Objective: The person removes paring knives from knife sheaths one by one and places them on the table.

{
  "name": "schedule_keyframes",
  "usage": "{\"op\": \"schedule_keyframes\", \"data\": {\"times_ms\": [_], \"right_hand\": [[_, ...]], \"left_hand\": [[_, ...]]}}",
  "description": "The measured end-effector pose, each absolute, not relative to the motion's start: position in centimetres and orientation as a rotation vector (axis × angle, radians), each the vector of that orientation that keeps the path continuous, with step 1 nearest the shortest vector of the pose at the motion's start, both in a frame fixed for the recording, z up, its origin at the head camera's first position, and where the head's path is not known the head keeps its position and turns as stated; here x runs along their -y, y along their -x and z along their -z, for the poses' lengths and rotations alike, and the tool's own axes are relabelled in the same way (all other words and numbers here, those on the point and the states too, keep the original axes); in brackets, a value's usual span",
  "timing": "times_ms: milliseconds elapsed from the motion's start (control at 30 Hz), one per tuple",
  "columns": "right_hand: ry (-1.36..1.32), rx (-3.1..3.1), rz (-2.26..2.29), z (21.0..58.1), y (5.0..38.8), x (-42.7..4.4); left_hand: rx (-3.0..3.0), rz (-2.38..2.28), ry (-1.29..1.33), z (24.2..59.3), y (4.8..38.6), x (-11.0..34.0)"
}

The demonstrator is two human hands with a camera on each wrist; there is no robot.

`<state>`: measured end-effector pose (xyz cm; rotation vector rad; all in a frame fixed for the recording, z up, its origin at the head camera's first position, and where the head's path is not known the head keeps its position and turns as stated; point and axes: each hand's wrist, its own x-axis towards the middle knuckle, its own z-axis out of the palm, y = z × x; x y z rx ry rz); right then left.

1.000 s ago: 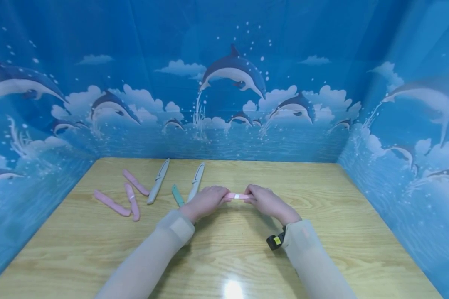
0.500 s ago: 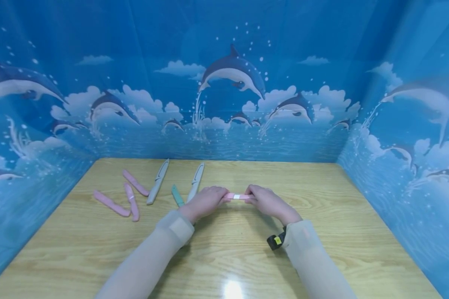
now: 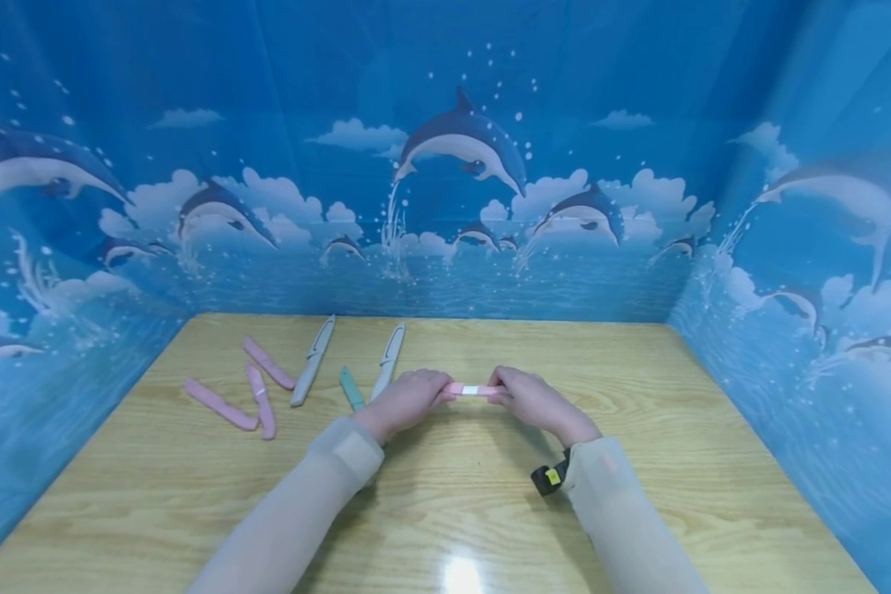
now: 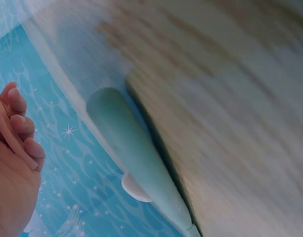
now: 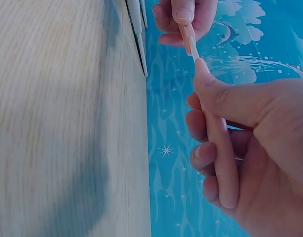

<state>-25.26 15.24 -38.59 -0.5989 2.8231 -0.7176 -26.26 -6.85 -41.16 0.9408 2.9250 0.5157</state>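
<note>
A pink knife (image 3: 470,390) is held level above the table, a short white stretch of blade showing between its pink ends. My right hand (image 3: 533,403) curls round the handle (image 5: 221,158), thumb along it, in the right wrist view. At the other end my left hand (image 3: 408,402) grips the pink sheath (image 5: 186,38), with the blade partly outside it. Most of the sheath is hidden by the left fingers. Beside the left wrist lie a green knife (image 3: 351,388) and a white knife (image 3: 389,359), both partly covered by that arm.
Several things lie on the left of the wooden table (image 3: 490,511): a grey-white knife (image 3: 314,360) and pink knives (image 3: 221,404). A blue dolphin-print curtain (image 3: 445,272) encloses the back and sides. A black strap device (image 3: 549,477) sits at the right wrist.
The white stretch between the two pink parts has grown slightly wider as my hands draw a little apart. The knives on the table stay put.
</note>
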Motion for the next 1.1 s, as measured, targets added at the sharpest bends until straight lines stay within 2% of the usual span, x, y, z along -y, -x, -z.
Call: {"op": "schedule_keyframes", "data": {"times_ms": [1100], "right_hand": [[0.561, -2.799, 0.727, 38.21, 25.4, -15.72]], "left_hand": [[-2.919, -0.486, -1.013, 40.83, 26.77, 6.93]]}}
